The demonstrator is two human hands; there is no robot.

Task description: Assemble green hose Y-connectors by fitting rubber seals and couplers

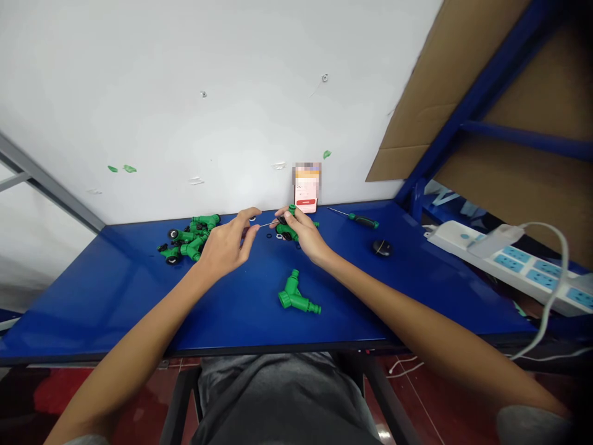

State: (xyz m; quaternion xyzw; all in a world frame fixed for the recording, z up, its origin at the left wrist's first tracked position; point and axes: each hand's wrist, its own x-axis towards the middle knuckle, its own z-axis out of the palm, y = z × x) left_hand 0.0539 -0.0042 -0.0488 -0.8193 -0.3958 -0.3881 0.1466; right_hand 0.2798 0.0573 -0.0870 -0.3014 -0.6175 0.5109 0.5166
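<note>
My right hand (303, 233) is closed around a thin metal tool (269, 224) with a dark part at the fingers; its kind is partly hidden. The tool's slim shaft points left, its end close to the thumb of my left hand (227, 243). That left hand has thumb and forefinger apart, with a gap between them. Below and behind the right fingers are green plastic fittings (292, 209), partly covered. A black ring (269, 235) and a white ring (279, 236) lie between the hands. Nearer to me rests a green Y-shaped fitting (296, 295).
Left of my hands is a pile of green fittings (189, 238) with black parts. A phone (306, 191) leans on the wall. To the right lie a screwdriver (364, 220), a dark rounded object (382, 248) and a white power strip (500, 256) on the blue table (222, 315).
</note>
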